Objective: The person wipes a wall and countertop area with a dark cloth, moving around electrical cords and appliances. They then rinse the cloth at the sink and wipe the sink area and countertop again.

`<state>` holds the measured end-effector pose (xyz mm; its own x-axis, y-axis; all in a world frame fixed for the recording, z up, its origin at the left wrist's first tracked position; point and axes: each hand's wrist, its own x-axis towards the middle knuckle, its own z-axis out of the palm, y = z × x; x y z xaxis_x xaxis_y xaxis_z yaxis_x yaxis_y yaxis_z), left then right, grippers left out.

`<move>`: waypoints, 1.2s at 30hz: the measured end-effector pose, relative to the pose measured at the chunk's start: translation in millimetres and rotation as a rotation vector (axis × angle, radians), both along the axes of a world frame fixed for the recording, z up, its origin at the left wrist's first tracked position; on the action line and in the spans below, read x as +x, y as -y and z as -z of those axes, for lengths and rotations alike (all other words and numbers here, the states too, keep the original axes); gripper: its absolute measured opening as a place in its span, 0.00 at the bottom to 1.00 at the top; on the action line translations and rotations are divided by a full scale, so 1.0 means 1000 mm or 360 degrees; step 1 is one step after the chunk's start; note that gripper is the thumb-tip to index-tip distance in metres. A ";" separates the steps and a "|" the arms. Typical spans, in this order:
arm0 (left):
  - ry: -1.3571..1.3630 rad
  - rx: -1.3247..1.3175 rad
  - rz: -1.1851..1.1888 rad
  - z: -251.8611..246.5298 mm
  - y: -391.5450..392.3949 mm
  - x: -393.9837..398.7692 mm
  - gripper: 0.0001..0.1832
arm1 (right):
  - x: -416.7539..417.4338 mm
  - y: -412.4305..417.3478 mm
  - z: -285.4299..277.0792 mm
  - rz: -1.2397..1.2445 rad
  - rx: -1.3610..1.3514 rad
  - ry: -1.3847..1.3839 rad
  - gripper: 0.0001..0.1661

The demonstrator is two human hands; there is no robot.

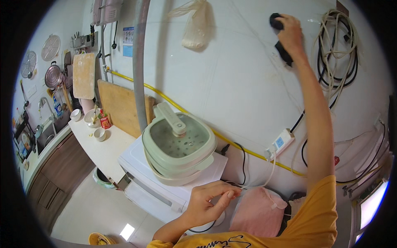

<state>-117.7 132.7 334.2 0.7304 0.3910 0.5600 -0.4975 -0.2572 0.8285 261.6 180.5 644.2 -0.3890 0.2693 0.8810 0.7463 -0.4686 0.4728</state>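
My right hand (291, 35) is raised high against the white wall. Its fingers grip a black rounded object (276, 21) whose kind is unclear. A second dark piece (283, 53) shows just below that hand, against the wall; whether the two are joined is hidden. My left hand (209, 201) hovers low in front of a white appliance, thumb and fingers drawn together near a thin white cord (272, 170); whether they pinch it cannot be made out. Beyond this hand, a pale green electric pot (149, 155) with a handled, fogged glass lid (173, 145) stands on the white appliance (133, 152).
A white power strip (280, 144) hangs by the wall, near a yellow pipe (223, 138). Coiled cables (336, 49) hang at right. A pink cloth (257, 214) lies close to my body. White bowls (100, 134) and a red packet (104, 119) stand on the counter (114, 155).
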 end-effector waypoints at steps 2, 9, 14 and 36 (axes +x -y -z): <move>0.0016 -0.0065 0.0005 0.005 -0.003 -0.008 0.09 | -0.039 0.012 0.007 -0.0174 0.0141 0.0077 0.27; 0.0023 -0.0033 0.0108 0.013 -0.002 -0.006 0.07 | -0.148 -0.058 0.085 -0.0458 -0.0589 0.0617 0.09; -0.0052 -0.0015 0.0230 0.027 0.006 -0.002 0.08 | -0.061 -0.090 0.140 -0.0217 -0.0569 0.0358 0.11; -0.0311 -0.0743 0.0425 0.080 0.017 0.099 0.11 | -0.024 0.095 0.380 0.0105 -0.0764 -0.0504 0.11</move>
<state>-18.6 115.9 254.3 0.9105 0.3521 0.2169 -0.3212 0.2716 0.9072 237.6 85.7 264.3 -0.0950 0.6823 0.7249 0.8625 -0.3072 0.4022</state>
